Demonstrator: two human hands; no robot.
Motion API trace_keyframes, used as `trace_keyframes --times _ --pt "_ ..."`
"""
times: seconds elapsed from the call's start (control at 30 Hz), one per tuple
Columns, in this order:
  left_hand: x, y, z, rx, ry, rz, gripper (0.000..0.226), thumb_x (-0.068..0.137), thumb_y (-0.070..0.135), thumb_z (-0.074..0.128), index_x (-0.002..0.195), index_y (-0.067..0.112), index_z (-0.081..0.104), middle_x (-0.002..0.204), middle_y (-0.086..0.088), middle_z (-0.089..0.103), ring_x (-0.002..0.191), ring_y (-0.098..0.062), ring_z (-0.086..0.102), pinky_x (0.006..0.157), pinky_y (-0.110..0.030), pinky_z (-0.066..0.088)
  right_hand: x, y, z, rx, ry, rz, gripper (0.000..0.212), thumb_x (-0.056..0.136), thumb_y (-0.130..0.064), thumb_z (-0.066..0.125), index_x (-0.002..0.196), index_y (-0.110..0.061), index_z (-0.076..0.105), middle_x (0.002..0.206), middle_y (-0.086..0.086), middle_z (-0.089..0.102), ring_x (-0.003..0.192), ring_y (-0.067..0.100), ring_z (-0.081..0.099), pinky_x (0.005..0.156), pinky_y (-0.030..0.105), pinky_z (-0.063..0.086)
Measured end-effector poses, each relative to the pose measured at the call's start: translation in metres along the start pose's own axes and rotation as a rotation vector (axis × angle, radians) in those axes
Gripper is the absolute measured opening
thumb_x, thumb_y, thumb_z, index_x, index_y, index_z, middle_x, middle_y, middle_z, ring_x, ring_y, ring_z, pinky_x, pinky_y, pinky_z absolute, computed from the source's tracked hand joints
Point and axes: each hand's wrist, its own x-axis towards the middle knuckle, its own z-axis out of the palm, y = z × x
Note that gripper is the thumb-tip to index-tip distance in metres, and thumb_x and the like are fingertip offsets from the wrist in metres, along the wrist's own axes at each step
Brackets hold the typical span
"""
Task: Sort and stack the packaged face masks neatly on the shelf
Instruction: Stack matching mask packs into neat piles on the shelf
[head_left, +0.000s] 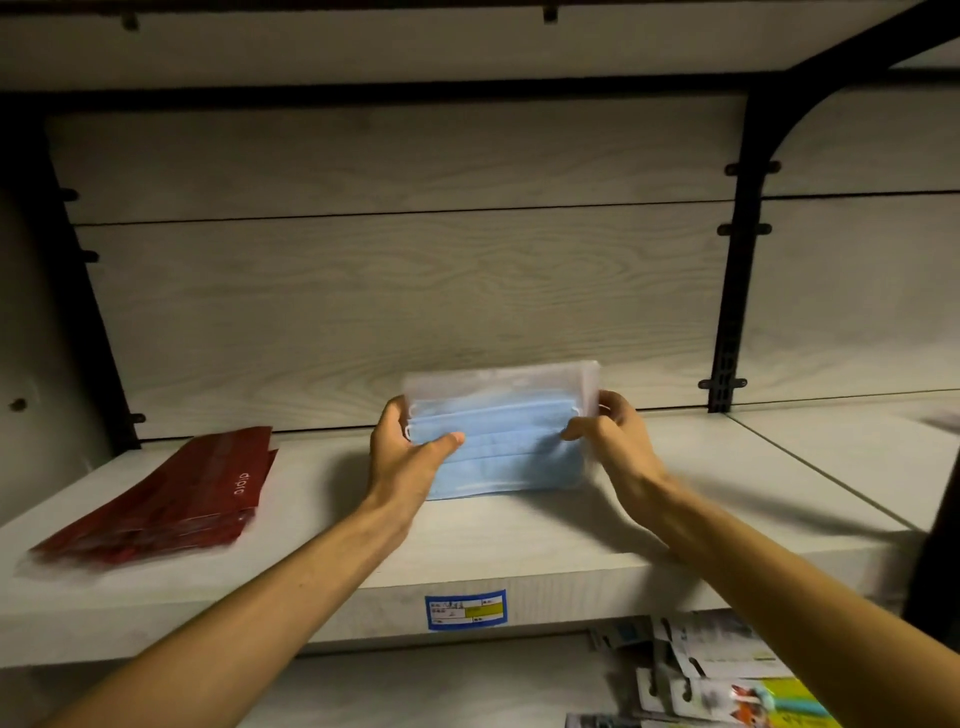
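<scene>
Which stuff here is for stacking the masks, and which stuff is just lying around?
For the job:
- blue mask pack, held at its ends by the left hand and right hand
- red packs, piled at the left
- shelf

Just lying about:
- price label on the shelf's front edge
- carded packets on the lower level

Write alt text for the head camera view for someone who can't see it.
Both hands, left hand and right hand, hold a clear pack of blue masks by its ends on a pale shelf. A stack of red packs lies to the left.
</scene>
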Motion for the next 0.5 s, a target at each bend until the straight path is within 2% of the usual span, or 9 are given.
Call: trace_keyframes --times 0.07,0.13,0.23,0.37,0.43,0.5 --pt "-0.001 -0.002 0.002 0.002 0.008 -0.021 0.048 0.075 -0.003 0.081 0.112 0.018 0.06 0.108 -0.004 0.073 0.098 -0.023 0.072 0.088 -0.04 0.058 -0.002 0.004 -0.001 -0.038 -0.016 0.012 0.056 0.062 -0.013 0.067 0.117 -0.005 0.058 0.1 0.009 0.066 0.08 0.016 0.059 0.064 0.024 0.045" --pt "0.001 0.0 0.003 -0.024 0.004 -0.083 0.043 0.078 0.0 0.079 0.112 0.017 0.059 0.109 -0.006 0.072 0.101 -0.028 0.071 0.091 -0.046 0.058 -0.001 0.006 0.0 -0.061 -0.043 0.008 0.037 0.079 -0.004 0.064 0.115 -0.004 0.059 0.101 0.01 0.066 0.082 0.019 0.06 0.064 0.024 0.048" --pt "0.005 0.007 0.006 0.01 0.031 -0.08 0.033 0.083 0.004 0.073 0.108 0.015 0.054 0.112 -0.016 0.068 0.105 -0.037 0.066 0.093 -0.056 0.055 0.003 0.002 0.003 -0.085 0.0 -0.057 0.022 0.087 -0.002 0.059 0.109 -0.002 0.058 0.097 0.011 0.063 0.083 0.022 0.058 0.069 0.034 0.05" --pt "0.001 0.013 0.006 -0.042 0.021 -0.076 0.04 0.074 0.017 0.078 0.104 0.029 0.054 0.108 -0.002 0.071 0.099 -0.022 0.07 0.089 -0.043 0.058 0.001 0.003 0.003 -0.101 0.035 -0.107 0.019 0.088 -0.007 0.059 0.107 -0.005 0.055 0.099 0.016 0.062 0.084 0.023 0.057 0.074 0.047 0.052" --pt "-0.004 0.011 0.005 -0.074 -0.003 -0.161 0.051 0.063 0.025 0.081 0.106 0.028 0.054 0.108 0.0 0.071 0.099 -0.021 0.07 0.087 -0.043 0.058 -0.002 0.01 0.001 -0.123 0.021 -0.096 0.023 0.087 -0.008 0.061 0.109 -0.011 0.054 0.099 0.008 0.062 0.084 0.019 0.057 0.071 0.038 0.051" --pt "-0.006 0.006 0.003 -0.108 -0.02 -0.233 0.059 0.057 0.023 0.079 0.111 0.022 0.055 0.109 -0.005 0.072 0.1 -0.024 0.07 0.09 -0.044 0.057 -0.003 0.014 0.0 -0.11 -0.005 -0.051 0.028 0.086 -0.007 0.062 0.111 -0.015 0.053 0.102 0.004 0.063 0.087 0.017 0.059 0.074 0.031 0.051"
